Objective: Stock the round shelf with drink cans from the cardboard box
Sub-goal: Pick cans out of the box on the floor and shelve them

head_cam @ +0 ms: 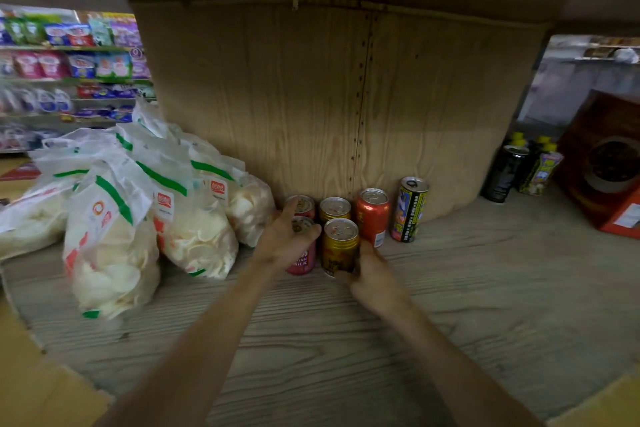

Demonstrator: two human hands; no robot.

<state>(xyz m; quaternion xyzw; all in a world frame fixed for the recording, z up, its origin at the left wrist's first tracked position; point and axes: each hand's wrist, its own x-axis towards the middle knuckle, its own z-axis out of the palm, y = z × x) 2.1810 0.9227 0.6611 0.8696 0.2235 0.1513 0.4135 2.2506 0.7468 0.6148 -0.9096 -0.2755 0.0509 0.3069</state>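
Drink cans are being set down on the round shelf (467, 305), by the look of it two at once, one in each hand. Nearest the camera, pale cardboard edges show at both bottom corners, possibly the box, though too little shows to be sure. Both forearms reach forward over the wood-grain board.

The right hand (370, 274) wraps the lower body of the front gold can (340, 246), fingers curled under its near side and thumb up along its right. The left hand (284, 239) grasps the front pink can (302, 258) from above, with fingers draped over its lid and thumb on the rim. Both cans appear to stand on the board, touching or nearly so.

Just behind them runs a back row of a second pink can (304, 205), a second gold can (334, 209), a red can (372, 215) and a tall yellow-and-black can (409, 209), all close against the curved back panel (346, 97).

The next move likely calls for letting go cleanly — lifting the fingers without tipping either can — then going back for more. Bags of crisps (114, 218) crowd the left, so new cans have room only forward or to the right, where dark bottles (504, 173) and a red carton (602, 163) stand well apart.
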